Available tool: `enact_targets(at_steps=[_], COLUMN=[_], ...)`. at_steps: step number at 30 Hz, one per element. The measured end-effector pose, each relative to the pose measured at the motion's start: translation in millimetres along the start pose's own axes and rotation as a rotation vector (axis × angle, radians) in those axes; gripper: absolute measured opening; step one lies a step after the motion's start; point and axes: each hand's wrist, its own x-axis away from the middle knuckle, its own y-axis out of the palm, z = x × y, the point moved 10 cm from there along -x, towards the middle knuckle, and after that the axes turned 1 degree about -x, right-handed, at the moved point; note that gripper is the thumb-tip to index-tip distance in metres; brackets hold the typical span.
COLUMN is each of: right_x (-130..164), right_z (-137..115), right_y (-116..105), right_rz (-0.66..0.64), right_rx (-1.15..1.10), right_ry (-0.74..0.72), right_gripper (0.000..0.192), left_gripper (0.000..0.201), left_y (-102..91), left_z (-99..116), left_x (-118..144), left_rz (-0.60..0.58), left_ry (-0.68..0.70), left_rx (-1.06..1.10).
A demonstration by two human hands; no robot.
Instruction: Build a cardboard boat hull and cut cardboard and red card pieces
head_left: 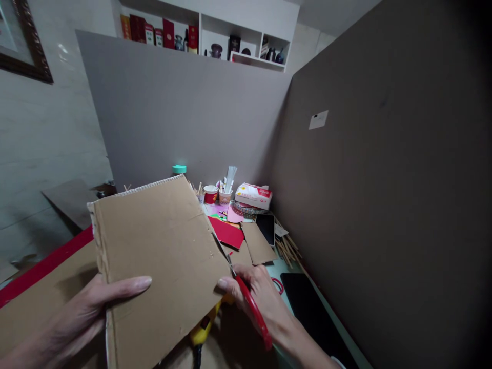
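Note:
A large brown piece of cardboard (161,256) is held up in front of me, tilted, with rough torn edges. My left hand (103,302) grips its lower left side, thumb flat on the face and the other fingers hidden behind. In my right hand (257,292) is a pair of scissors (251,307) with red handles. Their blades lie along the cardboard's right edge, and part of them is hidden by it. Below the sheet, a yellow tool with a black cord (202,330) is partly covered.
Behind stand a red paper cup (210,194), a cup of pens and sticks (225,196) and a tissue pack (253,196). Red card (228,233), a cardboard scrap (258,243), wooden sticks (287,250) and a black flat panel (313,312) lie right. Grey partitions (184,113) enclose the table.

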Motion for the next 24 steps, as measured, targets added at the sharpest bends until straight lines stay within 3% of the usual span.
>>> enact_targets(at_steps=[4, 10, 20, 24], right_x=[-3, -2, 2, -1], right_z=[0, -11, -8, -8], right_y=[-1, -3, -3, -1], right_rz=[-0.031, -0.063, 0.016, -0.008], right_rx=[0.037, 0.053, 0.085, 0.058], right_ry=[-0.020, -0.039, 0.012, 0.008], right_gripper=[0.045, 0.047, 0.054, 0.049], left_gripper=[0.131, 0.139, 0.139, 0.131], left_y=[7.4, 3.0, -0.3, 5.0], left_z=[2, -1, -3, 0], left_x=[3, 3, 3, 9], left_rz=[-0.032, -0.007, 0.019, 0.022], left_ry=[0.003, -0.018, -0.052, -0.014], left_rx=[-0.020, -0.030, -0.033, -0.041])
